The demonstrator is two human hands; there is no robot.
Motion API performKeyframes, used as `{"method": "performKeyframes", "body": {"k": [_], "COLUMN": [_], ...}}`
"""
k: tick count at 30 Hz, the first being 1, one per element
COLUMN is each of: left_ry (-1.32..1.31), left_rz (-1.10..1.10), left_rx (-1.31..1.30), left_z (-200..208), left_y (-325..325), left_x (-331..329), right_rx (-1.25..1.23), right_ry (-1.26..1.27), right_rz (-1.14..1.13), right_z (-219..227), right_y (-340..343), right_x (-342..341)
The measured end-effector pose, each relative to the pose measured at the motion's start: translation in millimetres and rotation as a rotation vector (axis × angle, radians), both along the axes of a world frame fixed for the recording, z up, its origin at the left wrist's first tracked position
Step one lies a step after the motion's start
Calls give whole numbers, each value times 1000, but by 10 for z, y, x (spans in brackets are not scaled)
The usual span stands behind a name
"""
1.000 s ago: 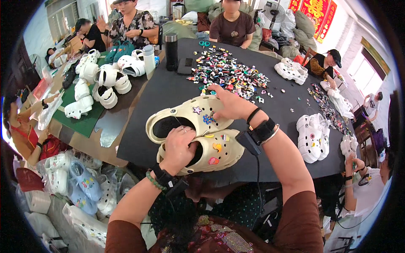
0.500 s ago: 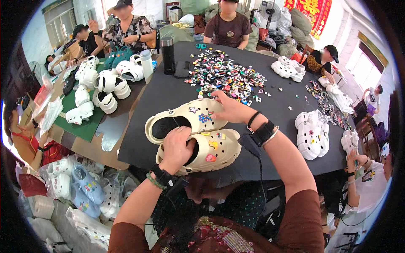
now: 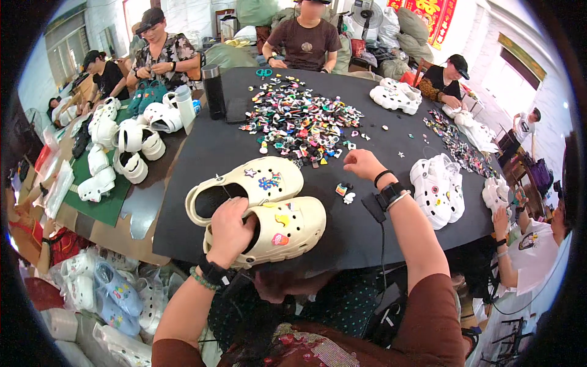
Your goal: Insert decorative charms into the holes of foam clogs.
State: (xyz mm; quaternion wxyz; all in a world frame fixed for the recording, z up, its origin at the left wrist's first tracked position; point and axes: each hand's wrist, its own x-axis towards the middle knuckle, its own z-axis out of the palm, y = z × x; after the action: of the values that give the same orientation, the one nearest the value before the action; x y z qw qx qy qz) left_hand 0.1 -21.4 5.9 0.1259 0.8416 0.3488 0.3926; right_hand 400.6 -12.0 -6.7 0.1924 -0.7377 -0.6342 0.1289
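While left hand [image 3: 229,227] on clog [image 3: 299,223], lettered banner [image 3: 430,19]

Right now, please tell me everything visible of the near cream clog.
The near cream clog looks like moulded foam, with round holes, a yellow charm and a pink charm on top. Upper up, toe rightward, it rests on the black table beside the other clog; the left hand holds it at the opening.
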Motion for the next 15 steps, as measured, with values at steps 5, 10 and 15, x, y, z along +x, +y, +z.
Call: {"method": "performKeyframes", "body": {"k": [5,10,15], "left_ry": [28,32,39], "left_rz": [-2,-6,-5], "left_rx": [-8,31,9], "left_z": [-9,-58,-79], "left_y": [8,21,17], "left_x": [-6,-44,-50], "right_rx": [75,101,87], "right_ry": [-77,-236,-251], "right_rz": [-32,-14,-134], "right_z": [-248,-280,-464], "right_y": [368,656,747], "right_x": [125,-133,-99]}}
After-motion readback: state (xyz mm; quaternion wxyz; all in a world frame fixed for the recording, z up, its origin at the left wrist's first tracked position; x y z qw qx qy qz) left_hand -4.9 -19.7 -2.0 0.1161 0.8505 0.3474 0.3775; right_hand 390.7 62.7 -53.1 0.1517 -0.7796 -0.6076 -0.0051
